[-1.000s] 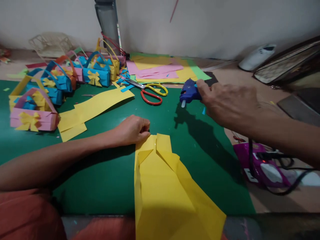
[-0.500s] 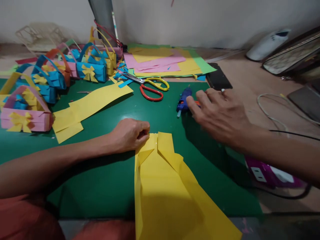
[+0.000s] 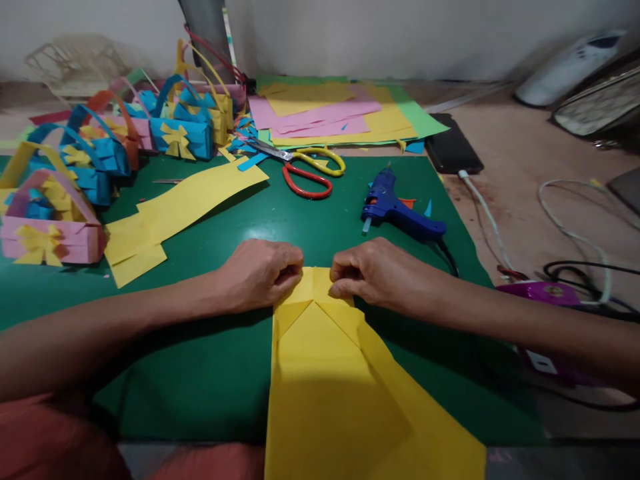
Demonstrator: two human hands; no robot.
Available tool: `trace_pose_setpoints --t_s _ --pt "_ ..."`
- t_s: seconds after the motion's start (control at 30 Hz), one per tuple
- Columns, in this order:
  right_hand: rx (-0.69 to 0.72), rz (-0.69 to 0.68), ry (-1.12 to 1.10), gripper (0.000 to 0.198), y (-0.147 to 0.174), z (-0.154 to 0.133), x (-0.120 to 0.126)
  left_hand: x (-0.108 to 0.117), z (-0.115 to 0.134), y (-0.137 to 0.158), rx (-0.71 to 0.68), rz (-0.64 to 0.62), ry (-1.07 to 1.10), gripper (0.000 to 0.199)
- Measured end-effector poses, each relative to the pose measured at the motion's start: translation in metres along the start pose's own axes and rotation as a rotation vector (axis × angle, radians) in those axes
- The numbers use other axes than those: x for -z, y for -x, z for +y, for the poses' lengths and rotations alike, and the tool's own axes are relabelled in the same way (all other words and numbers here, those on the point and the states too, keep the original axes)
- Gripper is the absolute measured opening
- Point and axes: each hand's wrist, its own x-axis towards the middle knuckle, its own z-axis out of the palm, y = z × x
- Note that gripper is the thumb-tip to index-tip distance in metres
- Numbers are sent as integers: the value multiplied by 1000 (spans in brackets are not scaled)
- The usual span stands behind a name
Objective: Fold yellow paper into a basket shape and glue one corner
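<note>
A folded sheet of yellow paper runs from the green mat down past the bottom of the view, its far end creased into two slanting flaps. My left hand is closed on the far left corner of that end, thumb and finger pinching. On the far right corner, my right hand pinches the paper the same way, and the two flap edges meet between them. Beyond the right hand lies a blue glue gun, nozzle pointing away. Scissors with one red and one yellow handle rest farther back.
Small paper baskets with bows crowd the left. Yellow paper strips lie beside them. Stacked coloured sheets and a black phone are at the back. A purple power strip and cables are on the right.
My right hand has come away from the glue gun to the paper's far right corner and pinched it. The right flap now lies against the left one. My left hand keeps its grip.
</note>
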Motion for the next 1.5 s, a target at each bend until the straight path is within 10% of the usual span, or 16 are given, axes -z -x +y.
trace_pose_setpoints --t_s 0.6,1.07,1.5 --pt "-134 26 210 29 -16 -15 2 4 -13 5 -405 -97 -319 25" --pt "-164 185 158 19 -3 -14 -9 5 -16 6 -443 -117 -381 29" --pt "214 403 224 29 18 9 -37 2 -16 7 -481 -61 -423 26"
